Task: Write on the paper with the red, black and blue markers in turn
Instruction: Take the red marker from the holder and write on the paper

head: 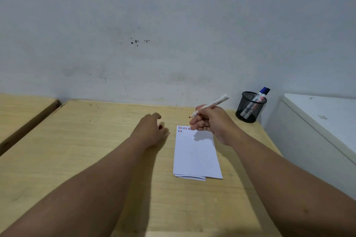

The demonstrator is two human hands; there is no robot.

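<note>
A folded white paper (196, 156) lies on the wooden desk (96, 150), with short red, black and blue marks along its top edge. My right hand (210, 123) hovers over the paper's top right corner and grips an uncapped white marker (212, 105) with a red tip pointing left, above the desk. My left hand (152, 131) rests on the desk just left of the paper, fingers curled over a small red cap (160, 127). Two more markers (259, 98), one of them blue-capped, stand in the mesh cup.
A black mesh pen cup (250, 107) stands at the desk's back right corner against the wall. A white cabinet (317, 121) sits right of the desk. Another wooden surface (21, 109) lies to the left across a gap.
</note>
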